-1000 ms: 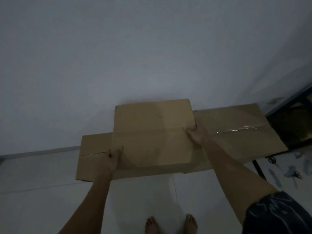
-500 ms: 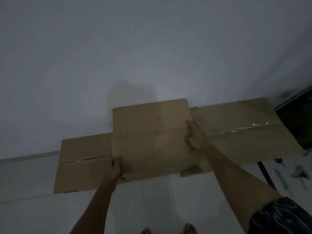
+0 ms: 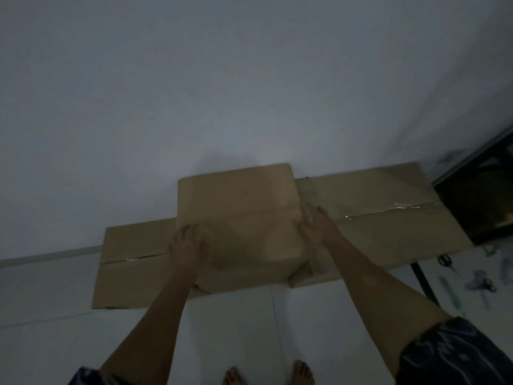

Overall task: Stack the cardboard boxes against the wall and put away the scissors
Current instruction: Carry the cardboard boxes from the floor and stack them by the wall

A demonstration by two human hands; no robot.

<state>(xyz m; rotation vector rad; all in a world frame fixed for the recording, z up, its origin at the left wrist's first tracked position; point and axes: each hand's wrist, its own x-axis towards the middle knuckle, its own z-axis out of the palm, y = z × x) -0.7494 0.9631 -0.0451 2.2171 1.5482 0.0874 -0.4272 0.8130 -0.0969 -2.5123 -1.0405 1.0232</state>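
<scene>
A smaller brown cardboard box point(image 3: 241, 215) stands on the floor against the white wall point(image 3: 222, 93), in front of two larger flattened boxes. One flattened box point(image 3: 130, 265) leans at the left and another, taped one point(image 3: 388, 215) at the right. My left hand point(image 3: 187, 245) lies flat on the small box's front left part. On its right edge rests my right hand point(image 3: 316, 223), fingers spread. Dark-handled scissors point(image 3: 445, 261) lie on the floor at the far right.
A black metal frame leg point(image 3: 423, 282) and a dark cabinet or window point(image 3: 483, 201) stand at the right. Several small tools point(image 3: 480, 284) are scattered on the white tiled floor point(image 3: 249, 329) there. My bare feet point(image 3: 269, 375) are at the bottom edge.
Both hands have slid from gripping the small box's side edges onto its surface, pressing flat. The box now sits closer to the wall.
</scene>
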